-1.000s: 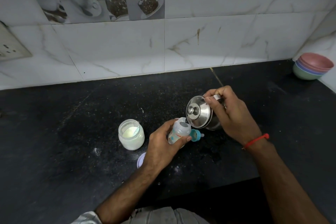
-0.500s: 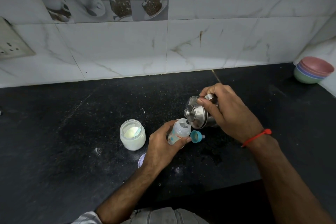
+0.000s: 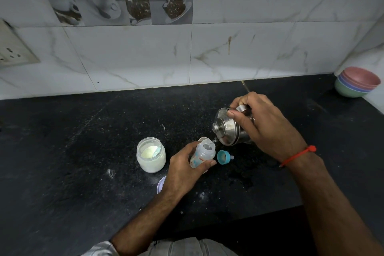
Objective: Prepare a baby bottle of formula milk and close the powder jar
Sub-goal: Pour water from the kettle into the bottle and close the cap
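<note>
Head view: bottle (image 3: 202, 155) gripped in left fingers (image 3: 204, 164), steel pot (image 3: 227, 129) tilted above

Counter (image 3: 83, 151): jar (image 3: 151, 155) left of bottle (image 3: 202, 155), cap (image 3: 224, 157) just right of bottle. Kettle (image 3: 227, 129) tilted above and right of bottle mouth. Lid (image 3: 161, 184) in front of jar. Bowls (image 3: 356, 82) far right, at wall.

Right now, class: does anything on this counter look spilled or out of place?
Yes. White powder is scattered on the black counter beside the open powder jar, and more specks lie near the left hand. The jar's lid lies off, partly hidden.
</note>
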Motion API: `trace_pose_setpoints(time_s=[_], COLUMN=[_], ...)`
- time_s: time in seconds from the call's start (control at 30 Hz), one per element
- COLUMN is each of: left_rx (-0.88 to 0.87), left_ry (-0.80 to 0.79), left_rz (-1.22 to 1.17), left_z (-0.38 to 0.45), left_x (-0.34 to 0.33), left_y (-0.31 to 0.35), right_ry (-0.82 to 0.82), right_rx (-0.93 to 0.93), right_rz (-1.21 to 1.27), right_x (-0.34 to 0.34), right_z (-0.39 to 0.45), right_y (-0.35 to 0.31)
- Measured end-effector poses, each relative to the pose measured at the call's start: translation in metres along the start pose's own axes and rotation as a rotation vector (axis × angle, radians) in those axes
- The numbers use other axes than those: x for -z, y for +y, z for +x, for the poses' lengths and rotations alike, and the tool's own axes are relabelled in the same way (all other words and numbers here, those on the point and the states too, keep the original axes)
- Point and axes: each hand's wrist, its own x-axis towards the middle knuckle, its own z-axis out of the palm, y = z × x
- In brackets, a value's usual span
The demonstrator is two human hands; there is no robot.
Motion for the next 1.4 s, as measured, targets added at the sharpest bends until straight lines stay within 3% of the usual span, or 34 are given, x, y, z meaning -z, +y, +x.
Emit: trace_pose_setpoints(time_s=[0.53,1.4], left_rx=[-0.029,0.028], left_ry=[-0.017,-0.047], left_rz=[0.084,-0.023], left_z=[-0.002,-0.002], left_x=[-0.001,-0.009], left_y=[-0.015,-0.022], right_ry=[0.036,0.069], right_rx=[0.040,0.073], right_rz=[-0.057,-0.126], right_x=[0.015,0.025], right_z=[0.003,0.004], right_y=[-0.006,-0.014])
